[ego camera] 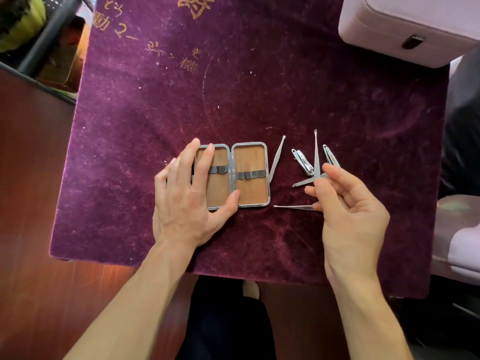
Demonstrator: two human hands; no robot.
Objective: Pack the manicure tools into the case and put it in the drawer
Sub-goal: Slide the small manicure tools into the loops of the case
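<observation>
A thin pointed tool [293, 207] lies just below the right hand [348, 203], whose curled fingers pinch a flat metal tool [305, 181] by one end. The left hand [187, 196] presses straight, spread fingers on the left half of the case [253, 193], thumb at its hinge. The case lies open on purple velvet [259, 100], tan-lined and silver-framed, with a dark elastic band across each half. Just beyond the right fingertips lie a nail clipper [302, 161], an ear pick [315, 149] and a second clipper [328, 153].
</observation>
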